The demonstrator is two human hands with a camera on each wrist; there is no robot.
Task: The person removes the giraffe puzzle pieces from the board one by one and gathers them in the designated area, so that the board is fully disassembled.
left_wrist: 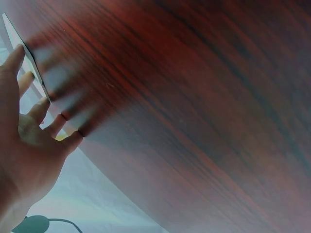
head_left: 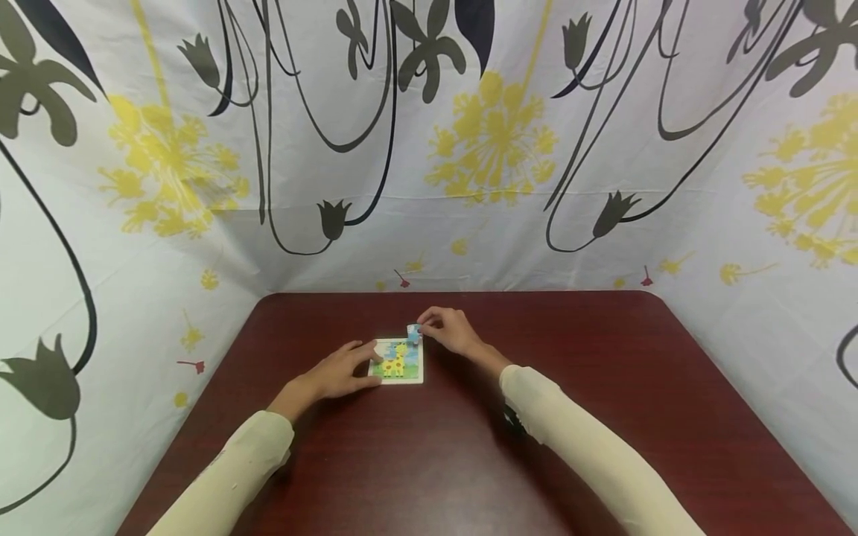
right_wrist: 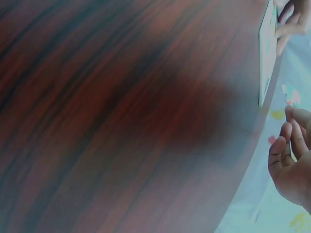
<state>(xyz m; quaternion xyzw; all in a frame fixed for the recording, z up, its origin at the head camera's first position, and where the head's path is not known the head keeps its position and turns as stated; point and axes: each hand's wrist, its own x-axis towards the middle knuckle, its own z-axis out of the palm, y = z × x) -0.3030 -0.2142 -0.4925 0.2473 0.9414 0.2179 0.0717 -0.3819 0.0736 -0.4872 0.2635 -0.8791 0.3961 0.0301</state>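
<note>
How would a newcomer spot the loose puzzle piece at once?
On the dark red table, find the white-framed giraffe puzzle, with the left hand at its left side. By its far right corner, the right hand pinches a small, mostly blue piece. Unlike its neighbours, it juts past the frame's far edge in the head view.

Two sleeved forearms point(head_left: 596, 448) flank a free lane toward the puzzle board point(head_left: 405, 382).

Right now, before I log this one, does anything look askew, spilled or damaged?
Nothing plainly stands out: the giraffe puzzle lies flat on the table, and the right hand pinches a blue piece over the puzzle's far right corner.
</note>
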